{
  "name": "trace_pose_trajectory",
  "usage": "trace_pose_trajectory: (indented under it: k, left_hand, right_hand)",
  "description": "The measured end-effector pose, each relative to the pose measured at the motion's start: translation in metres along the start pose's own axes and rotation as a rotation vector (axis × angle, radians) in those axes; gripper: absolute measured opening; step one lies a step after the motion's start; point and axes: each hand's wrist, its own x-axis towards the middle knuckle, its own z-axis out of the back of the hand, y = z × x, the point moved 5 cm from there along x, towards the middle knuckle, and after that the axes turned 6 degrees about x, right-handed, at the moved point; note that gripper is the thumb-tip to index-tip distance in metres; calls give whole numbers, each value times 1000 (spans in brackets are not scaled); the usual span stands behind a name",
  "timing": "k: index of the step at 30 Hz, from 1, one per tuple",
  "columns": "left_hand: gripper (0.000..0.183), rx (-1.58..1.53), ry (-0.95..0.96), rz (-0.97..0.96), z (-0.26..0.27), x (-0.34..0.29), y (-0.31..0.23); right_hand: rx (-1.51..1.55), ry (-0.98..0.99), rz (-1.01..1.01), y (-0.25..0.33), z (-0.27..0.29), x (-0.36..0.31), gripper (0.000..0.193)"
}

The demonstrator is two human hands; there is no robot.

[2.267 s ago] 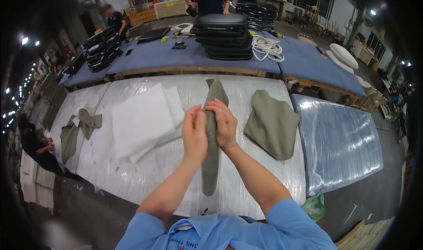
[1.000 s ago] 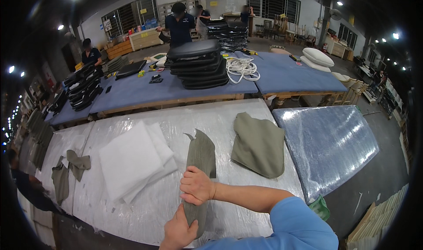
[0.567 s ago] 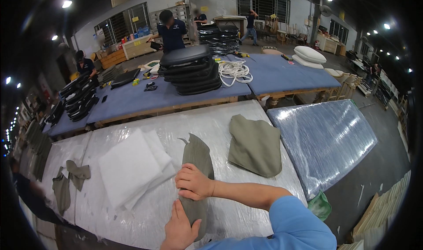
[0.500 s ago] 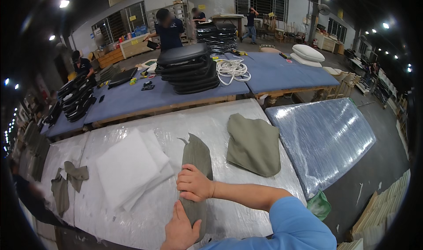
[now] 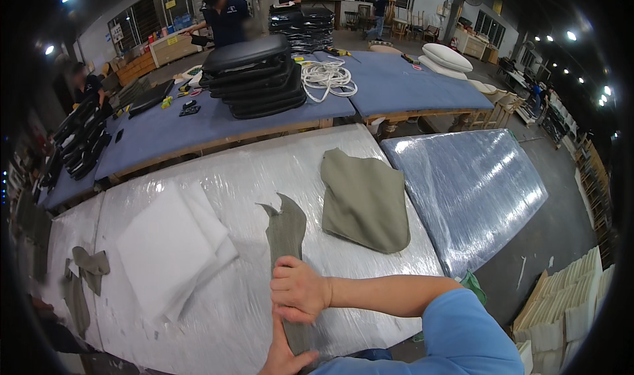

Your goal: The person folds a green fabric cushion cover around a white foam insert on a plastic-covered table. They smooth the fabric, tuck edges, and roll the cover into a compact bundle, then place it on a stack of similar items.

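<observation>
A narrow grey-green fabric piece (image 5: 286, 230) with a notched far end lies lengthwise before me, its near end partly covered by my hands. My right hand (image 5: 298, 290) is closed around its middle, knuckles up, the forearm coming in from the right. Just nearer, my left hand (image 5: 284, 354) grips the same piece, thumb on its right side and a finger along its left; the other fingers are hidden. A wider grey-green fabric piece (image 5: 365, 200) lies flat to the right. Folded white padding sheets (image 5: 168, 246) lie to the left.
Plastic film covers my worktable (image 5: 254, 170). Smaller fabric scraps (image 5: 91, 269) lie at its left. A film-wrapped blue panel (image 5: 472, 193) adjoins on the right. Beyond stands a blue table (image 5: 403, 88) with stacked black cushions (image 5: 254, 81) and coiled white cord (image 5: 328, 78). Several people work farther off.
My left hand has slid up against my right and closed more around the fabric. The strip appears narrower, gathered under my hands. My view has shifted, so the surroundings sit farther left and higher.
</observation>
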Motion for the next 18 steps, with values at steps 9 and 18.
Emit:
trace_pose_trajectory:
  k: [9, 18]
  left_hand:
    - [84, 39, -163, -42, 29, 66, -17]
    - [74, 5, -236, -40, 23, 121, -20]
  right_hand:
    - [165, -503, -407, -19, 12, 6, 32]
    - [451, -687, -824, -34, -6, -18, 66]
